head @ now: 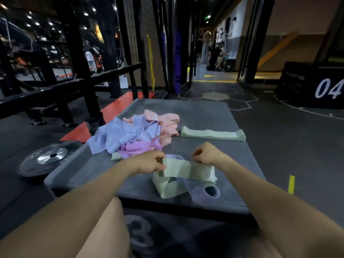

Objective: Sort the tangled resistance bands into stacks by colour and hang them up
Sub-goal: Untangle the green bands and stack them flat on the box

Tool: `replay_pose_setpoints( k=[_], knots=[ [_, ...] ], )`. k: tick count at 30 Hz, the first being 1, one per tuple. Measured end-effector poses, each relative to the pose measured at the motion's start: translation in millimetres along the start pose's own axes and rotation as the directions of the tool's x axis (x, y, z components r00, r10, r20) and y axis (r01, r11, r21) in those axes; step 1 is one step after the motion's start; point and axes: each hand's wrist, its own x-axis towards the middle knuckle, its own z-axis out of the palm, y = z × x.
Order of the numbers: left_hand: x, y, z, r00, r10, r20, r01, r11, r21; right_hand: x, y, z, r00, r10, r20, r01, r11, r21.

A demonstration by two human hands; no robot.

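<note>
Looking down, we go left to right across the grey padded surface.
Weight plate: we see a black weight plate lying flat on the floor, just beside the surface's left edge.
Tangled pile: a heap of bands sits on the left half of the surface, blue ones on the left, purple at the near edge, pink at the far right of the heap, all overlapping.
Left hand: our left hand is closed, thumb and fingers pinching one end of a pale green band just in front of the pile.
Green band: it stretches between our two hands, and a twisted loop of it hangs down onto the surface near the front edge.
Lilac band: a lilac band lies on the surface, threaded under and through the green loop.
Right hand: our right hand is curled into a fist on the green band's other end.
Green stack: flat, folded green bands lie in a neat stack beyond our right hand, just beside the pink ones.
</note>
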Motion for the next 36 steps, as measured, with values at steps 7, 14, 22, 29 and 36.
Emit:
replay_pose_setpoints(
  k=[7,14,22,29,36],
  knots=[
    [-13.9,-35.1,-6.1,0.999,-0.039,0.019,0.037,0.994,0.102,17.4,-11.2,53.4,0.987,0.103,0.12,-0.052,0.927,-0.373],
    [-13.4,-55.0,-25.3,0.996,-0.048,-0.075,0.055,0.995,0.087,26.6,-41.7,55.3,0.99,-0.015,0.143,0.076,0.897,-0.436],
    [-14.0,-50.9,-60.8,0.992,-0.019,-0.121,0.033,0.993,0.112,49.2,-140.5,1.0,0.945,-0.274,-0.182,0.231,0.947,-0.224],
    [-15.6,-64.0,-89.6,0.988,-0.029,-0.151,0.048,0.991,0.122,89.5,-188.0,-24.0,0.857,-0.308,-0.413,0.345,0.938,0.019],
    [-10.2,-62.5,-105.3,0.975,-0.046,-0.219,0.086,0.981,0.177,115.1,-175.3,10.5,0.985,-0.121,-0.122,0.089,0.968,-0.235]
  ],
)
